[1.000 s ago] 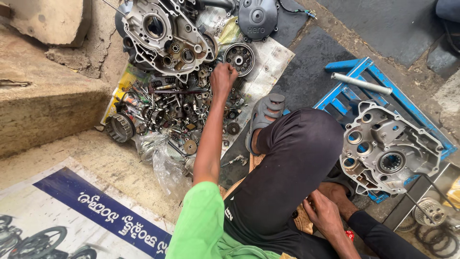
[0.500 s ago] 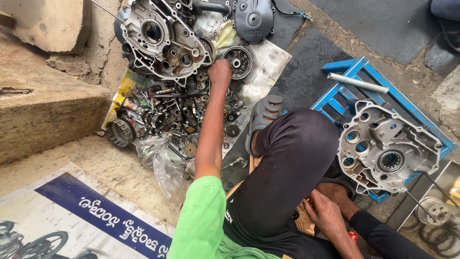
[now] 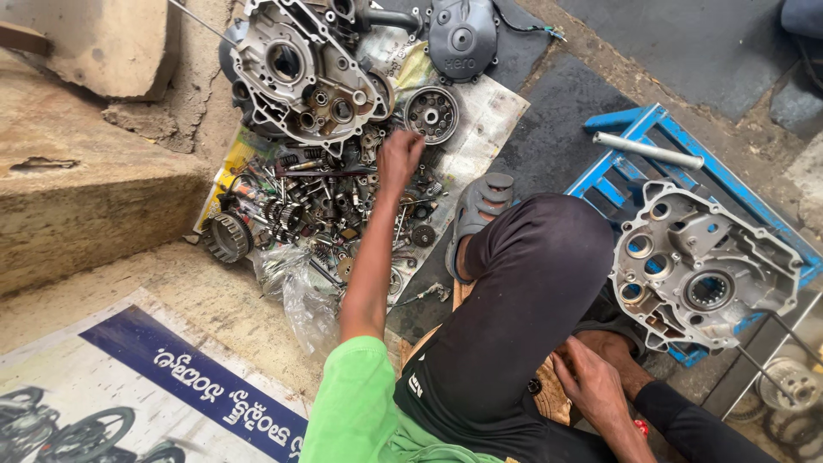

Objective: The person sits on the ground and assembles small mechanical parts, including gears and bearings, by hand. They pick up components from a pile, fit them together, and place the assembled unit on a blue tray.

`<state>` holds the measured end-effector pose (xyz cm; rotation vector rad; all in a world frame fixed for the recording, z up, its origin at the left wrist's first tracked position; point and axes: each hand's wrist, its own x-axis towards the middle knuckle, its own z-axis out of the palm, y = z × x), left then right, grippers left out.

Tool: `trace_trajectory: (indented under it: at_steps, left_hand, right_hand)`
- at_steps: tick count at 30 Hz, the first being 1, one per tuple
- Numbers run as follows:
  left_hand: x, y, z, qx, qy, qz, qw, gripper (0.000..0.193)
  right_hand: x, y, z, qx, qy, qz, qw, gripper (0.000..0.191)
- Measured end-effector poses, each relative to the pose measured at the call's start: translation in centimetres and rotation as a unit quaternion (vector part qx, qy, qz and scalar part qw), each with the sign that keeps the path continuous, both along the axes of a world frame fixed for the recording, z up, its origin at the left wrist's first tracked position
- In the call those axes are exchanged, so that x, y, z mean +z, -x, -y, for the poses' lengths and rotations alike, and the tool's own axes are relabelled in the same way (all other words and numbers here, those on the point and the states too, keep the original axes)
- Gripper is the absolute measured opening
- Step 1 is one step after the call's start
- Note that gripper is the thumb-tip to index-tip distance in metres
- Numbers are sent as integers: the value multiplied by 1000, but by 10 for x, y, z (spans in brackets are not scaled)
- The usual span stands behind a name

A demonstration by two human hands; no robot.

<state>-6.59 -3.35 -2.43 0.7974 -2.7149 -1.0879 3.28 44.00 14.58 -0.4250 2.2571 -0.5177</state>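
My left hand (image 3: 399, 156) reaches out from a green sleeve into a pile of small engine parts (image 3: 313, 210): gears, bolts and springs spread on paper. Its fingers are curled, and whether they hold a part is hidden. It lies just below a round clutch hub (image 3: 431, 114) and right of a silver crankcase half (image 3: 291, 69). My right hand (image 3: 590, 384) rests by my bent leg in dark trousers, fingers apart, holding nothing.
A second crankcase half (image 3: 699, 266) lies on a blue metal frame (image 3: 630, 122) with a metal tube (image 3: 647, 150) on it. A dark round cover (image 3: 463, 39) sits at the top. A concrete step (image 3: 86, 197) is on the left, a printed banner (image 3: 129, 394) below it.
My left hand went up towards the round hub, then came back a little into the pile. My right hand has stayed where it was.
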Motion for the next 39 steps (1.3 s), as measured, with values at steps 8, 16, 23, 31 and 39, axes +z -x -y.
trace_trajectory:
  at_steps: [8, 16, 23, 31, 39]
  left_hand:
    - [-26, -22, -41, 24, 47, 151, 987, 22]
    - [-29, -11, -56, 58, 89, 209, 972, 23]
    - [-38, 3, -67, 151, 133, 241, 949, 14]
    - [-27, -20, -53, 164, 79, 194, 964, 13]
    - [-28, -21, -52, 129, 62, 176, 974, 21]
  right_hand:
    - [-4, 0, 1, 13, -21, 20, 1000, 34]
    - [-12, -4, 1, 17, -21, 34, 999, 48]
    - [-14, -4, 1, 29, -4, 20, 999, 54]
    - [-19, -7, 0, 22, -22, 25, 999, 60]
    - [-32, -13, -5, 31, -23, 31, 999, 48]
